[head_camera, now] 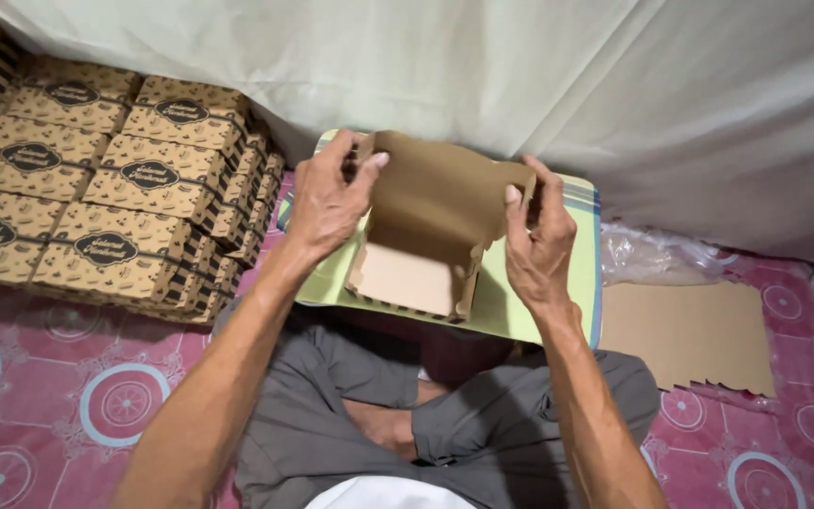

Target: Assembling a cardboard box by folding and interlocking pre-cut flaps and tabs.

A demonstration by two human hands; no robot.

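Note:
A half-folded brown cardboard box (431, 226) stands over a pale green pad (506, 302) in front of my crossed legs. My left hand (327, 198) grips the box's upper left edge, thumb on the inner face of the raised flap. On the upper right corner, my right hand (539, 240) pinches the flap. The box's bottom panel and low side walls face me, with the tall flap bent up behind them.
Several finished patterned boxes (96, 179) are stacked in rows at the left. A pile of flat cardboard blanks (690, 335) lies at the right beside crumpled clear plastic (647, 254). A pale cloth (520, 66) hangs behind. The floor mat (68, 386) is pink with circles.

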